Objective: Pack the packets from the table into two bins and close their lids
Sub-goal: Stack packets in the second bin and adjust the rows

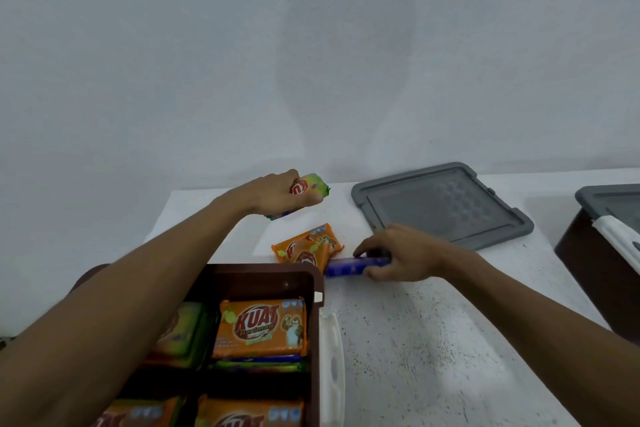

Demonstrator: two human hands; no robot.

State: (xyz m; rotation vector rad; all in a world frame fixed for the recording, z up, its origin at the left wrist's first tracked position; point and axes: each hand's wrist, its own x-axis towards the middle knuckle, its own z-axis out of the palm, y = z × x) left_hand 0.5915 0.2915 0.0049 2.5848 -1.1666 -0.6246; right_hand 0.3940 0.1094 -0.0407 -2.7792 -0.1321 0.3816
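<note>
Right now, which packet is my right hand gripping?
The blue packet beside the brown bin. The green packet is in your left hand; the orange packets lie loose on the table.

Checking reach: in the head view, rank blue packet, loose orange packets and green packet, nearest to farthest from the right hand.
1. Blue packet: held by the right hand.
2. Orange packets: on the table, just left.
3. Green packet: back-left, in the left hand.
</note>
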